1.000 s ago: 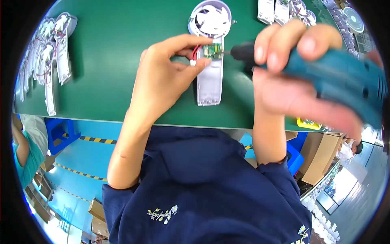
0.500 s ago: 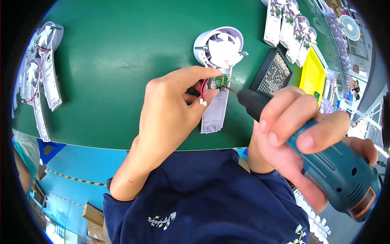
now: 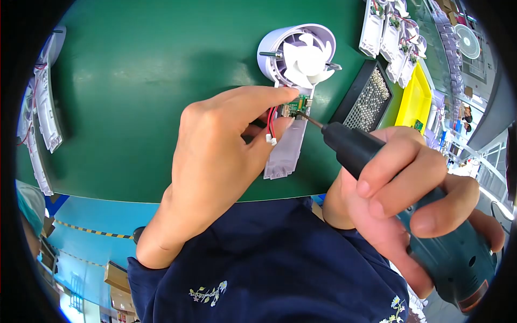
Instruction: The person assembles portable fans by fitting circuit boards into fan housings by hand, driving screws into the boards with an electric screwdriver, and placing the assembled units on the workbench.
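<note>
Against half a second ago: white housings [image 3: 46, 118] at far left sit closer to the edge of view; left hand [image 3: 215, 129] keeps its place, thumb and forefinger pinching the circuit board [image 3: 295, 105] from either side; the board lies on the upper handle of the fan housing [image 3: 285, 153], red wires [image 3: 271, 121] with white plugs beside it; the housing now slants more, head end rightward; right hand [image 3: 398, 188] has sunk lower, fingers curled round the electric screwdriver [image 3: 353, 148], which points up at a steeper angle; its bit reaches the board, contact with a screw too small to tell.

Surface and room: blue floor [image 3: 102, 210] at left with striped tape [image 3: 97, 230] and cartons [image 3: 119, 277]; green table [image 3: 134, 107] across the middle; right of the work, black tray [image 3: 353, 92] of small metal pieces; fan assemblies [image 3: 390, 40] behind it; then yellow tray [image 3: 412, 99]; beyond, a round white fan [image 3: 467, 42].
</note>
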Tool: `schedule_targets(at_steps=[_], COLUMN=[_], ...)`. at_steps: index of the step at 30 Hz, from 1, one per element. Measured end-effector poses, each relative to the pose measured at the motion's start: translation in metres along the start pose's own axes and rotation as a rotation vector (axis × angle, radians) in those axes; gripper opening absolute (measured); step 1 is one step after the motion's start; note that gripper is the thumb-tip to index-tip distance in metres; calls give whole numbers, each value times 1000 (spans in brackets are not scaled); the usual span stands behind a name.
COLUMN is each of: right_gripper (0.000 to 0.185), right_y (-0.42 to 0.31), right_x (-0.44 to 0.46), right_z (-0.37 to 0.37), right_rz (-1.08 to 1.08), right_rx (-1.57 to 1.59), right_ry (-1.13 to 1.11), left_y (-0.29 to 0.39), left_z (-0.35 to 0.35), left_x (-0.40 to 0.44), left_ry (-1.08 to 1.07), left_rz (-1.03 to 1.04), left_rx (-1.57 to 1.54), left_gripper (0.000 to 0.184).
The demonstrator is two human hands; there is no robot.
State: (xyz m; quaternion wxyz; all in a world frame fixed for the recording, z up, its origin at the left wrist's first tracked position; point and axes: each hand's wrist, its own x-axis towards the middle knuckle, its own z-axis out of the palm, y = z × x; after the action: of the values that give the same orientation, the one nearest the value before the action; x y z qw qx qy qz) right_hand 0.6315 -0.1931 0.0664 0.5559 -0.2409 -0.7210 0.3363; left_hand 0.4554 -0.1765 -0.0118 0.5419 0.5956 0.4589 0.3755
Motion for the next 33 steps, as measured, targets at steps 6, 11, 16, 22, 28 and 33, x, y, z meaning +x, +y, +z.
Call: schedule_targets(at_steps=[6,11,16,22,28,33], right_gripper=[78,79,79,92,77,70], right_y=[4,1,5,-3,-20,-13], right_x=[2,3,3,-11,-42,-54], right_z=[-7,-3,-2,-2,23,19], right_rz=[4,2,9,-48,989,1109], right_rx=[48,8,23,197,-5,231], right_ry=[-44,-41,-34,372,645,607], left_y=[6,0,0,-2,6,1], left_z=[-2,3,4,1,-2,-1], left_x=[0,-1,-1,-3,-6,-4], left_ry=[-10,34,47,43,-47,-47], left_rz=[-9,24,47,11,63,192], left_rx=[46,-13,-5,-82,-237,-139], left_gripper=[30,31,31,31,38,37])
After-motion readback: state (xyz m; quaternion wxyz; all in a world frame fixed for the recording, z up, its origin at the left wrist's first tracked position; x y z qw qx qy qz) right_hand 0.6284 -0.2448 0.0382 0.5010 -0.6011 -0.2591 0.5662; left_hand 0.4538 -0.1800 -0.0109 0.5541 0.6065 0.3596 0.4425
